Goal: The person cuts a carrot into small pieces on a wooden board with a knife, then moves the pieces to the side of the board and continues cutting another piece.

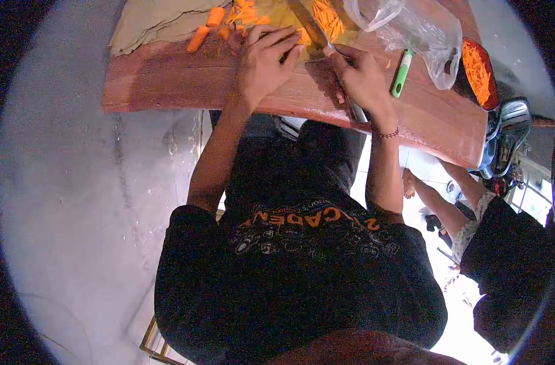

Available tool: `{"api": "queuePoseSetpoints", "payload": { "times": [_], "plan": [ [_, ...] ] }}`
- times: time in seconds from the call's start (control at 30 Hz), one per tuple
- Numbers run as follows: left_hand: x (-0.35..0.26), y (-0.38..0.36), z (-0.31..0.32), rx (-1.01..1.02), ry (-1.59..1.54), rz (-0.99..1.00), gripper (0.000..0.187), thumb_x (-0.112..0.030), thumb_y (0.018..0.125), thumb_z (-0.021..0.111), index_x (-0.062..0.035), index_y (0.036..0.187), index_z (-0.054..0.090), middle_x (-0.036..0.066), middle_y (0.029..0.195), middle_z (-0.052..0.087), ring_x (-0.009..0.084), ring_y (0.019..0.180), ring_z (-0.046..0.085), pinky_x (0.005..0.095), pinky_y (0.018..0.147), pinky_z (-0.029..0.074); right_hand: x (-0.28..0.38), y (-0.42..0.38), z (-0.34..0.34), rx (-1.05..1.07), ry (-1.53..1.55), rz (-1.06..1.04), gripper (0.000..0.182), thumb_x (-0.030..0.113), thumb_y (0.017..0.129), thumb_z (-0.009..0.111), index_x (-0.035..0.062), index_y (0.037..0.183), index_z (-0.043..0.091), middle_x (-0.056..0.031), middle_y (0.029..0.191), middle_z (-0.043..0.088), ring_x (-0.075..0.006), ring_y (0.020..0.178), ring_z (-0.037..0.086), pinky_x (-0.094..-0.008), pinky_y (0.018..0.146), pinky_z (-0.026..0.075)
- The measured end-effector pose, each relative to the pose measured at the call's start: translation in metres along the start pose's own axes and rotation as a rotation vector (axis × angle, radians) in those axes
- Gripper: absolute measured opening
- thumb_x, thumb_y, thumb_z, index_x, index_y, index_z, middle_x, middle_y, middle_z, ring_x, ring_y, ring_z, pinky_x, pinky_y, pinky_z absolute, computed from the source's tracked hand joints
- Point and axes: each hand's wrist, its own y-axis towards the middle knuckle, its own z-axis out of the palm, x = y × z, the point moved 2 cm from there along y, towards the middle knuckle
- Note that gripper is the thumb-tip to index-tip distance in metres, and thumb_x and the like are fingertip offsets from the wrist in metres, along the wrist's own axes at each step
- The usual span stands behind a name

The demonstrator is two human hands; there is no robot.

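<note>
My right hand is closed around the handle of a kitchen knife, whose blade points up and to the left across the work surface. Close to the blade's left side, my left hand has its bent fingertips at a carrot piece, seemingly steadying it; the fingers partly hide the contact. Cut carrot strips lie just right of the blade. More carrot pieces are heaped beyond my left hand, and thick carrot chunks sit to its left.
A green-handled tool, perhaps a peeler, lies right of my right hand. Beyond it are a clear plastic bag and a container of shredded carrot on the wooden table. Another person's legs show at the right.
</note>
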Motion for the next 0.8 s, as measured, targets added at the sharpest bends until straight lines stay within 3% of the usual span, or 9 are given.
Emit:
{"api": "queuePoseSetpoints", "payload": {
  "times": [0.13,0.2,0.4,0.8],
  "plan": [
    [0.003,-0.001,0.002,0.032,-0.003,0.007,0.022,-0.022,0.087,0.072,-0.0072,0.101,0.078,0.003,0.113,0.073,0.0236,0.105,0.061,0.0330,0.097,0.047,-0.001,0.000,0.004,0.000,0.064,-0.007,0.034,0.027,0.103,0.054,-0.0037,0.095,0.066,-0.0053,0.061,0.061,-0.0114,0.043,0.050,-0.0304,0.043,0.039],
    [0.005,-0.003,0.004,0.039,-0.007,0.004,0.022,-0.022,0.087,0.072,-0.0070,0.101,0.078,0.004,0.113,0.073,0.0237,0.106,0.061,0.0329,0.097,0.047,-0.003,0.000,0.004,-0.002,-0.006,-0.043,0.040,0.034,0.103,0.053,0.0011,0.086,0.067,-0.0042,0.057,0.059,-0.0130,0.044,0.054,-0.0327,0.043,0.043],
    [0.005,-0.003,0.004,0.090,-0.010,-0.045,0.025,-0.027,0.087,0.073,-0.0096,0.103,0.078,0.001,0.113,0.074,0.0242,0.111,0.061,0.0363,0.101,0.047,-0.007,0.001,0.006,-0.010,-0.020,-0.054,0.039,0.033,0.102,0.053,-0.0007,0.086,0.066,-0.0055,0.056,0.058,-0.0137,0.044,0.054,-0.0340,0.044,0.043],
    [0.009,0.007,0.004,0.004,-0.021,0.012,0.017,-0.021,0.082,0.075,-0.0096,0.093,0.080,0.002,0.103,0.076,0.0222,0.097,0.065,0.0325,0.088,0.052,-0.013,0.003,0.003,-0.054,-0.053,-0.011,0.042,0.036,0.102,0.053,-0.0011,0.086,0.067,-0.0061,0.057,0.059,-0.0155,0.047,0.058,-0.0360,0.048,0.045]
  ]
}}
